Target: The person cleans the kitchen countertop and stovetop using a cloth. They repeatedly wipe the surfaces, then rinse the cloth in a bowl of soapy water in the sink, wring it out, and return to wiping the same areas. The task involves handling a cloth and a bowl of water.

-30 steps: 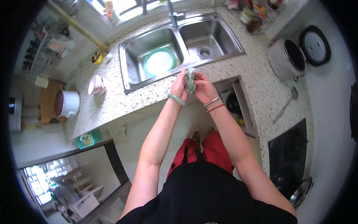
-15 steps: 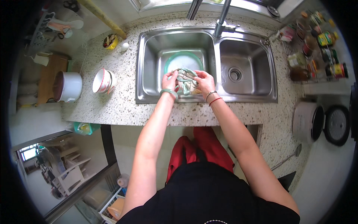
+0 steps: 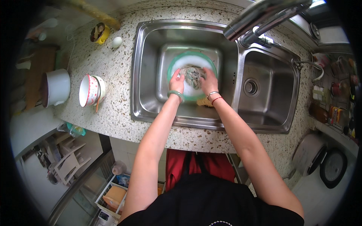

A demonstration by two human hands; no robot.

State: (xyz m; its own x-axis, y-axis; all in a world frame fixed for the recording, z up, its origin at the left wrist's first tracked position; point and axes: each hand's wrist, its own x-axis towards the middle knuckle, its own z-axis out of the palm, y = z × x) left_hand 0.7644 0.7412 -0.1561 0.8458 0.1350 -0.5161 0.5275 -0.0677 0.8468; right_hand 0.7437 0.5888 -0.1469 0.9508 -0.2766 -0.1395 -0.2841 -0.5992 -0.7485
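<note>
Grey-green cloth [image 3: 192, 75] sits frame centre over the green-rimmed basin [image 3: 173, 67] in the L sink bowl [image 3: 147, 64], L hand [image 3: 176, 83] & R hand [image 3: 208, 81] both closed on it, faucet [image 3: 264, 17] upper right.

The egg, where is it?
In the head view, the egg sits on the counter left of the sink, right beside a small yellow cup.
</note>
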